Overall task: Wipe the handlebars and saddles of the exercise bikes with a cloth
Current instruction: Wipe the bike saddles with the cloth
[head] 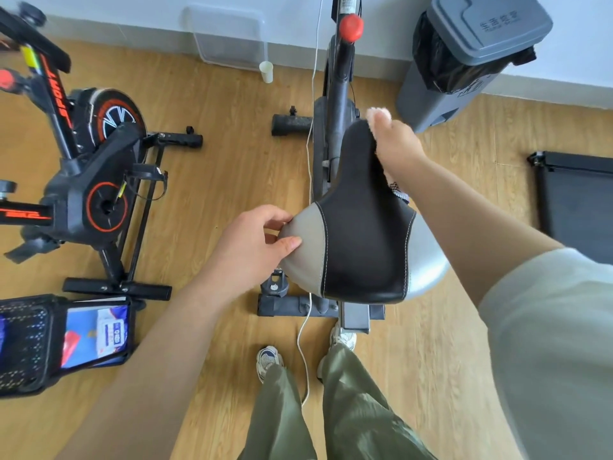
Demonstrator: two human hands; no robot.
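I stood right behind the saddle (pixel 361 227) of the grey bike (pixel 335 104); my left hand (pixel 255 247) pinched the saddle's grey left flap between thumb and fingers, steadying it; my right hand (pixel 398 147) lay along the right side of the narrow nose, closed over the pink cloth (pixel 376 119), of which only a fluffy tuft showed past my fingertips. The cloth touched the nose's right edge near its tip; how much of it was bunched under my palm I could not tell.

By my reckoning this was the saddle-wiping step on this bike, somewhere in the middle; the broad rear and the grey side flaps probably wanted a pass yet. The next move, I judged, called for drawing the cloth back along the nose toward the wide part, the left hand bracing so the seat would not swivel; then that hand had to give way so the cloth could reach the flap beneath it.

This bike's handlebars were out of sight beyond the red knob (pixel 351 26); the black and orange bike (pixel 99 167) stood well apart to my left, its saddle not in view.
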